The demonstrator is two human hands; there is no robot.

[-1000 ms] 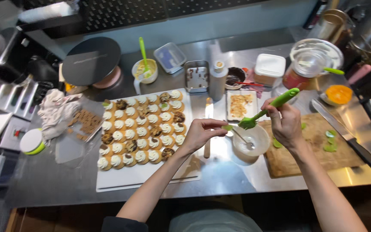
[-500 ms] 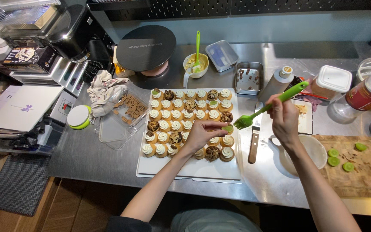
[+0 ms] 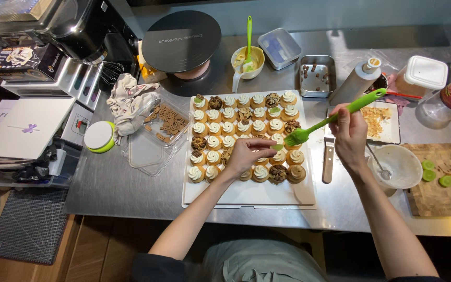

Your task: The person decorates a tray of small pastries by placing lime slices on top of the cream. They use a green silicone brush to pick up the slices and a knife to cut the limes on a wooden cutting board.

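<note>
Over the white tray (image 3: 246, 196): left hand (image 3: 246, 155) pinches a green slice (image 3: 277, 147) above the cupcakes (image 3: 220, 130); right hand (image 3: 348, 133) clamps a green brush (image 3: 335, 117), bristles just beside the slice.

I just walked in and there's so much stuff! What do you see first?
First, the white tray in the middle, packed with rows of little cream-topped pastries. Over them the left hand pinches a small green slice, while the right hand holds a bright green brush. More green slices lie on the wooden board at right.
</note>
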